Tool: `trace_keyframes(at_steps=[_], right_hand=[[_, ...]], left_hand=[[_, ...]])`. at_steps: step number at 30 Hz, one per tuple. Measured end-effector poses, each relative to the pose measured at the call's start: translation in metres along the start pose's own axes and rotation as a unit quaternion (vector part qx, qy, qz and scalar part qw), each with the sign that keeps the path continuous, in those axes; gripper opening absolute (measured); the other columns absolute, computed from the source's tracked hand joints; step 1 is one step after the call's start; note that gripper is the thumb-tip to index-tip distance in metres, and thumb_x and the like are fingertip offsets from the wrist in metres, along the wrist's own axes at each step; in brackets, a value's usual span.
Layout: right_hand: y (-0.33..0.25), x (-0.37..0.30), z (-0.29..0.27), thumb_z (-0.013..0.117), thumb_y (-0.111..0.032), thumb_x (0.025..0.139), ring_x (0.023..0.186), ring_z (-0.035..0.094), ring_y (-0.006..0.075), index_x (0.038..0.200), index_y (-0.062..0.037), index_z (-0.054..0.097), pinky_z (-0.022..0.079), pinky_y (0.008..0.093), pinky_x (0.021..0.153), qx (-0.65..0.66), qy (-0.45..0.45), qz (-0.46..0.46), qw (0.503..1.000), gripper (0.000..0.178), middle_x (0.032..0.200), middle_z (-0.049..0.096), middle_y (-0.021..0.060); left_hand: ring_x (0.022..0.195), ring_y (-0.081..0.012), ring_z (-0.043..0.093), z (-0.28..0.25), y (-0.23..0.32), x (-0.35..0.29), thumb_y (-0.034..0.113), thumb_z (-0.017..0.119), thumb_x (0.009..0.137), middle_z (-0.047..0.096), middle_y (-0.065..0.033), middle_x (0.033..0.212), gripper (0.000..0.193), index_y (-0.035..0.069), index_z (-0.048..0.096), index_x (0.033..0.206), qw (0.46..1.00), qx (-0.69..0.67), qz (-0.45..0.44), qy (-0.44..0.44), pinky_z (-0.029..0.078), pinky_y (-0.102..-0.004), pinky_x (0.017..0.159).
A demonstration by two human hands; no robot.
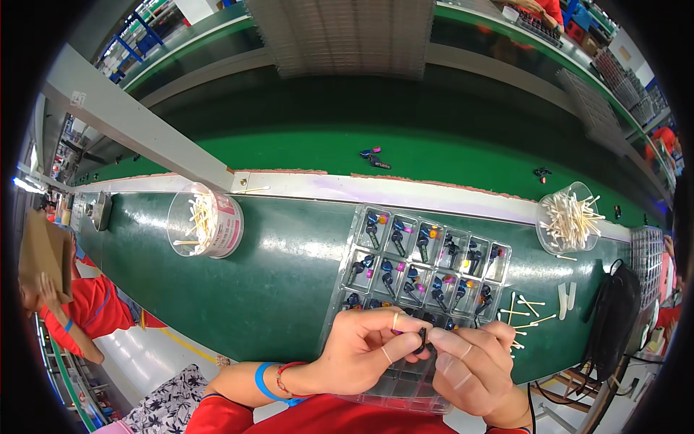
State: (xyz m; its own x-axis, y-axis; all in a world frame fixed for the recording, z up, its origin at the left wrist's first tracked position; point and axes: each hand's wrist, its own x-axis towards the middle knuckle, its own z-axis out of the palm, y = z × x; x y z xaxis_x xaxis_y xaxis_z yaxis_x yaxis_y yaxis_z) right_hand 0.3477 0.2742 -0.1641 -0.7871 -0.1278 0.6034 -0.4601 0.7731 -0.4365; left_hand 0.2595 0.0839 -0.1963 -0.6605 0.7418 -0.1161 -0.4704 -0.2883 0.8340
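Both hands were on one part. Left hand [361, 351] had a dark earbud [422, 340] pinched between thumb and fingers; right hand [473, 365] had its fingertips closed on the other side of it. Pale bands on fingers of both. Earbud sat above the lower part of a clear compartment tray [335, 304], near the front edge of the green surface [289, 289]. Tray's upper rows held more stemmed earbuds [388, 278], dark with pink or orange bits; the part below the hands was mostly hidden. Left swab tub [228, 228] lay well apart from the tray; right swab tub [560, 242] was nearer. Loose cotton swabs [522, 313] were scattered just right of the tray, black pouch [611, 318] beyond. A few earbuds [374, 158] lay on the green belt [289, 148] behind the pale rail.
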Motion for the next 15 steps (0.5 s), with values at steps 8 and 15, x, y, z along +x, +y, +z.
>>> trace_keyframes(at_steps=[8, 15], right_hand=[[0.002, 0.001, 0.016, 0.075, 0.013, 0.074, 0.069, 0.066, 0.0239, 0.089, -0.0096, 0.047, 0.043, 0.0381, 0.07, -0.026, 0.065, -0.003, 0.998, 0.038, 0.098, 0.075, 0.0124], [0.001, 0.005, 0.019, 0.074, 0.009, 0.079, 0.059, 0.06, 0.0185, 0.076, -0.0104, 0.039, 0.039, 0.0355, 0.062, -0.113, 0.075, -0.042, 0.99, 0.04, 0.091, 0.076, 0.0129]], left_hand=[[0.092, -0.0219, 0.075, 0.005, 0.005, 0.001, -0.01, 0.058, 0.101, 0.072, -0.0164, 0.104, 0.021, -0.008, 0.071, 0.118, 0.999, 0.03, -0.012, 0.024, 0.064, -0.0319, 0.077], [0.091, -0.0187, 0.074, 0.007, 0.004, 0.0, -0.009, 0.06, 0.101, 0.072, -0.0151, 0.102, 0.021, -0.007, 0.072, 0.118, 0.997, 0.051, -0.004, 0.057, 0.064, -0.0299, 0.077]])
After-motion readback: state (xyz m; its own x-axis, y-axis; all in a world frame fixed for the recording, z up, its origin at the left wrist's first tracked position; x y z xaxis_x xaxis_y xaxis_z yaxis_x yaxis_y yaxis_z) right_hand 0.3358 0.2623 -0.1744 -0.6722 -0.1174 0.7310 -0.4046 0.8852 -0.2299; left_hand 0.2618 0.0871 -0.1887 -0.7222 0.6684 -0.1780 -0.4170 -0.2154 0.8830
